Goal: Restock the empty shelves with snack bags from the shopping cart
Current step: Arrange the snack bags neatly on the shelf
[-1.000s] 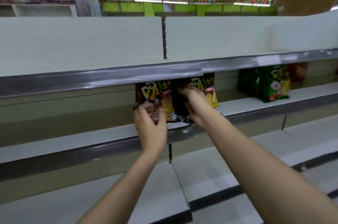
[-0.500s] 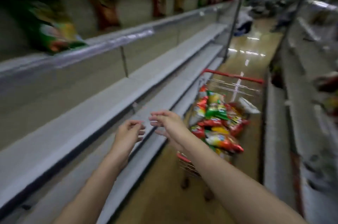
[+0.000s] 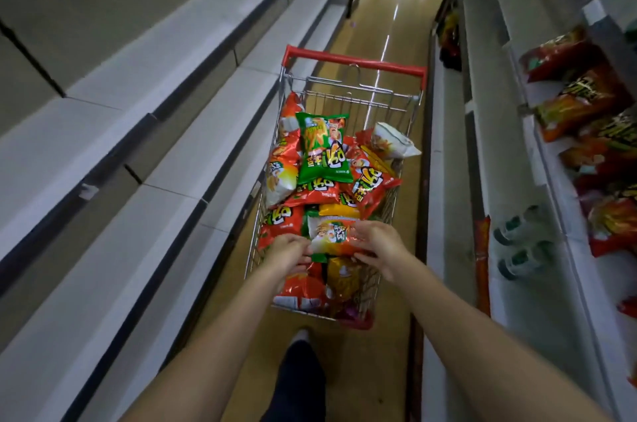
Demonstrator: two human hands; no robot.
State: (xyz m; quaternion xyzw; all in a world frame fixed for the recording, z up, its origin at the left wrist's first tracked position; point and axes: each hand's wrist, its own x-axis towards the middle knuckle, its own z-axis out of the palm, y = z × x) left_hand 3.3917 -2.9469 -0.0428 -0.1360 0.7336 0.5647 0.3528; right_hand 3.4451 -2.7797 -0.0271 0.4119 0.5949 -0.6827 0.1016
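Red, green and orange snack bags point(image 3: 323, 149) fill the shopping cart point(image 3: 355, 63) in the aisle. Both hands grip one orange bag point(image 3: 332, 236) near the front of the cart: left hand point(image 3: 287, 253) on its left end, right hand point(image 3: 381, 244) on its right end. Bare gray shelves point(image 3: 179, 159) run along the left.

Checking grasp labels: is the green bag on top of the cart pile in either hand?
No. The green bag lies untouched farther up the cart, while the left hand and right hand hold an orange-and-white bag.
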